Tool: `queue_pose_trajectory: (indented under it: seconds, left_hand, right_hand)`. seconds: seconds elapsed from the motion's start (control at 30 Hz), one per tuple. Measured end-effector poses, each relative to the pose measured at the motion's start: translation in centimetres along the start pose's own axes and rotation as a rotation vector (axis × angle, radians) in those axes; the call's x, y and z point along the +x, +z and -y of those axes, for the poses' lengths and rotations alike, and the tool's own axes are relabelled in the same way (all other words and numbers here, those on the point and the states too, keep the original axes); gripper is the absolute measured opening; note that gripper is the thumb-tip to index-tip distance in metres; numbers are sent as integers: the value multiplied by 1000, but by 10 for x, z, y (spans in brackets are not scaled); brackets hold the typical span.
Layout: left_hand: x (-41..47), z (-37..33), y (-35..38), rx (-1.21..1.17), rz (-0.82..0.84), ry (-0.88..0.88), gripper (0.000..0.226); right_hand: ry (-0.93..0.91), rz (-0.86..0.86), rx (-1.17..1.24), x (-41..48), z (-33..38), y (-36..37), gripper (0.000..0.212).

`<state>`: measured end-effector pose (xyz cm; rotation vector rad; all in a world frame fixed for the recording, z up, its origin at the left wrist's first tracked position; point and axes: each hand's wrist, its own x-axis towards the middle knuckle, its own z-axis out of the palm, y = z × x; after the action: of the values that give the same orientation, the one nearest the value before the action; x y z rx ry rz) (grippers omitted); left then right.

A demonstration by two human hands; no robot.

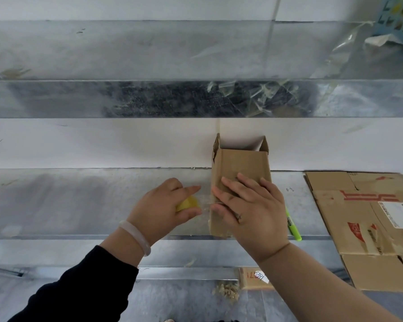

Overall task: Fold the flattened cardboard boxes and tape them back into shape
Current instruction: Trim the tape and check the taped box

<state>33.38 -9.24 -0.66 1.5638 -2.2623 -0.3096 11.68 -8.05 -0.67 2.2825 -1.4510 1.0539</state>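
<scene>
A small brown cardboard box point(242, 163) lies on the metal shelf point(79, 201), its open end with raised flaps facing the wall. My right hand point(249, 212) presses flat on top of the box, fingers spread over its left edge. My left hand point(163, 205) grips a yellow tape roll point(187, 204) just left of the box. A clear strip of tape point(205, 203) stretches from the roll to the box's side. A pale bangle sits on my left wrist.
Flattened cardboard boxes point(368, 219) with red print lie stacked at the right. A green highlighter point(293, 226) lies beside the small box. Crumpled clear tape scraps point(249, 96) hang on the upper shelf front. A blue basket point(398, 17) stands top right. A small labelled box point(254, 278) sits below.
</scene>
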Motion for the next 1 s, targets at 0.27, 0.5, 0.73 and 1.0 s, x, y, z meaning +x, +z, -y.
queue_pose_trajectory:
  seconds: [0.27,0.5,0.73,1.0]
  left_hand:
    - [-9,0,2,-144,-200,56,38]
    - [-5,-6,7,-154,-209,108,28]
    - [-1,-14,5,-172,-220,137,21]
    - [-4,-10,2,-239,-124,48,20]
  right_hand:
    - [-2,-5,1,-1,0,2,26]
    - [-17,11,-32,-5,-3,6,24]
    - [-161,74,-55,-9,-14,-4,39]
    - [1040,317,109,-61,-87,1,45]
